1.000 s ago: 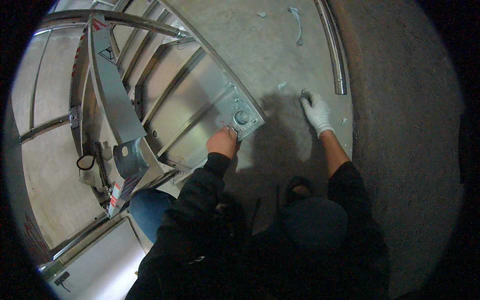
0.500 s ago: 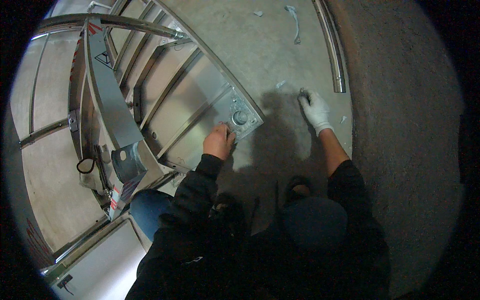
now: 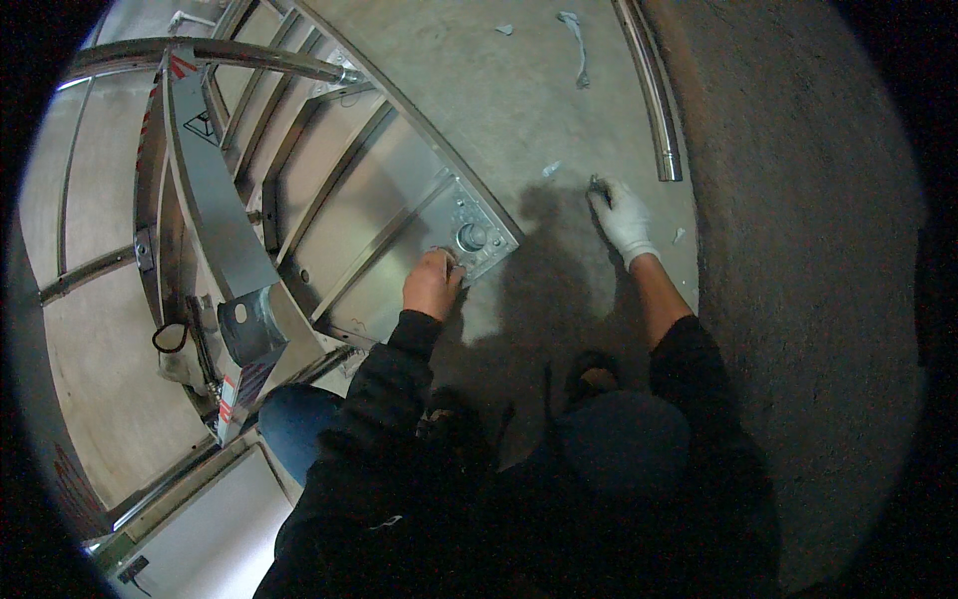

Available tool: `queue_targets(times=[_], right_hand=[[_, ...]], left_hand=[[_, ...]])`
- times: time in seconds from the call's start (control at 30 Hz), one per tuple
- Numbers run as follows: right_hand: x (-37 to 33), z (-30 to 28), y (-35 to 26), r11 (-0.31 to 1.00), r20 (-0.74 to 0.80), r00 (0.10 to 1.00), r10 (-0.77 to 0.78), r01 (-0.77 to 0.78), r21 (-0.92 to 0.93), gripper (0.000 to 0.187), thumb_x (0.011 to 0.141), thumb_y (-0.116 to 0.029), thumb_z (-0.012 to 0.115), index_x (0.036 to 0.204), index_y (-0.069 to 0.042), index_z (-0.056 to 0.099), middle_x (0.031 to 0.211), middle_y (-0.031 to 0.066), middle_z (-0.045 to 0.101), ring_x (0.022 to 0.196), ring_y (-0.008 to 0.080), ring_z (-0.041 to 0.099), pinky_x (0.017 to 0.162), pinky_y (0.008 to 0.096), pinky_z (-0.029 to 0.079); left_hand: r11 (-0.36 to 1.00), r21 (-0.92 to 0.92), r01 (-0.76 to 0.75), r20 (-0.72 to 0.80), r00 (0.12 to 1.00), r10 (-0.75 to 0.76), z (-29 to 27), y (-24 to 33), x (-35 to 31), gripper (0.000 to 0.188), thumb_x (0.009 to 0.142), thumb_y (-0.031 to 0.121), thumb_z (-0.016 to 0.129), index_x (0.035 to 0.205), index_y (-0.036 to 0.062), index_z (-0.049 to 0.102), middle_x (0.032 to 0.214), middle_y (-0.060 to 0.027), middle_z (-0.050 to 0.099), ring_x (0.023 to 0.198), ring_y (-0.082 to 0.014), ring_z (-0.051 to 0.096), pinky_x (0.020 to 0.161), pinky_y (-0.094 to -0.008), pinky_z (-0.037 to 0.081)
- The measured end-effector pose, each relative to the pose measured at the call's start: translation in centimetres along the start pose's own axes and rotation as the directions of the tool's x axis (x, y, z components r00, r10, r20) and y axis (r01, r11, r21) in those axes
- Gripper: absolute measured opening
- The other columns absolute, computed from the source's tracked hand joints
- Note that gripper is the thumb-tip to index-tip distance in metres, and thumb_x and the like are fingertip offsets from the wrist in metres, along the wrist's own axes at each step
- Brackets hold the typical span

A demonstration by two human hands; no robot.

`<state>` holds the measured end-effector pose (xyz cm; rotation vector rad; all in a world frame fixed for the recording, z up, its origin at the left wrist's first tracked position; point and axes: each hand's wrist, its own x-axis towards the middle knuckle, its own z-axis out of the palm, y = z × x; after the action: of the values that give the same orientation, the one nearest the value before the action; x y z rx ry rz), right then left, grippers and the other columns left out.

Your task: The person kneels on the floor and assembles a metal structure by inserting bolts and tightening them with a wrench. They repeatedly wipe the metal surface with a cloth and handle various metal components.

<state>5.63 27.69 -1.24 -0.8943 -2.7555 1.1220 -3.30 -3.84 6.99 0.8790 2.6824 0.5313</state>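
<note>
My bare left hand (image 3: 429, 287) is closed with its fingers curled at the lower edge of a ribbed metal panel (image 3: 384, 190). What its fingers grip, if anything, is hidden. Beside it, the panel's corner carries a shiny bracket plate (image 3: 489, 252) with a short round socket (image 3: 471, 237) and several bolts around it. Over the floor to the right, my right hand (image 3: 625, 222), in a white glove, pinches a small dark piece (image 3: 597, 184) at its fingertips. That piece is too small to name.
A curved grey metal channel (image 3: 215, 190) and a bent tube (image 3: 200, 48) rise at the left. A steel pipe (image 3: 654, 100) lies at the far right along the dark ground strip. Scraps of pale plastic (image 3: 576, 45) lie on the concrete. A white panel (image 3: 215, 529) is at lower left.
The whole view has shifted slightly, moving the scene a little left and up. Both hands keep nearly the same pose and place relative to the panel and the floor.
</note>
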Motion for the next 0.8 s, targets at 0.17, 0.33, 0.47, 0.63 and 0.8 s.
queue_targets(times=[0.17,0.33,0.47,0.63,0.8], right_hand=[[-0.2,-0.3,0.3,1.000,-0.022,1.000,-0.013,0.013,0.026,0.030,0.084,-0.028,0.055,0.107,-0.009,0.059,0.106,0.0142,0.058,0.097,0.0332,0.056,0.082,0.0402,0.044],[-0.1,-0.1,-0.1,1.000,-0.025,1.000,-0.014,0.015,0.028,0.030,0.084,-0.028,0.055,0.107,-0.009,0.059,0.107,0.0144,0.058,0.097,0.0332,0.056,0.083,0.0401,0.045],[-0.2,-0.6,0.1,1.000,-0.028,1.000,0.002,-0.001,0.011,0.029,0.084,-0.028,0.055,0.105,-0.009,0.059,0.105,0.0142,0.059,0.095,0.0335,0.057,0.081,0.0406,0.045],[0.0,-0.4,-0.7,1.000,-0.019,1.000,-0.022,0.022,-0.003,0.028,0.083,-0.028,0.056,0.105,-0.010,0.059,0.104,0.0134,0.060,0.094,0.0334,0.058,0.080,0.0407,0.046],[-0.2,-0.2,0.3,1.000,-0.060,0.998,-0.017,0.018,0.025,0.027,0.083,-0.026,0.057,0.105,-0.010,0.058,0.104,0.0134,0.060,0.094,0.0327,0.058,0.080,0.0402,0.046]], left_hand=[[0.918,0.173,0.356,0.026,0.931,-0.365,0.5,1.6,-0.2,0.029,0.085,0.031,0.053,0.087,0.0021,0.057,0.075,-0.0193,0.060,0.069,-0.0395,0.058,0.066,-0.0473,0.047],[0.685,-0.509,0.521,0.150,0.838,-0.525,1.2,-3.5,-0.3,0.030,0.086,0.029,0.054,0.083,-0.0004,0.054,0.065,-0.0155,0.058,0.056,-0.0280,0.058,0.056,-0.0391,0.047],[0.570,-0.604,0.557,0.176,0.791,-0.586,0.4,-4.6,-0.6,0.026,0.083,0.026,0.062,0.082,0.0019,0.052,0.060,-0.0086,0.053,0.048,-0.0159,0.053,0.047,-0.0306,0.044],[0.840,-0.007,0.543,-0.106,0.835,-0.541,1.4,-9.9,-2.5,0.028,0.076,0.026,0.067,0.092,0.0044,0.058,0.083,-0.0097,0.058,0.073,-0.0238,0.058,0.066,-0.0372,0.047],[0.988,-0.152,0.031,-0.242,0.968,-0.068,-0.5,0.0,2.1,0.019,0.076,0.019,0.065,0.092,0.0082,0.063,0.088,-0.0108,0.058,0.082,-0.0282,0.057,0.071,-0.0369,0.047]])
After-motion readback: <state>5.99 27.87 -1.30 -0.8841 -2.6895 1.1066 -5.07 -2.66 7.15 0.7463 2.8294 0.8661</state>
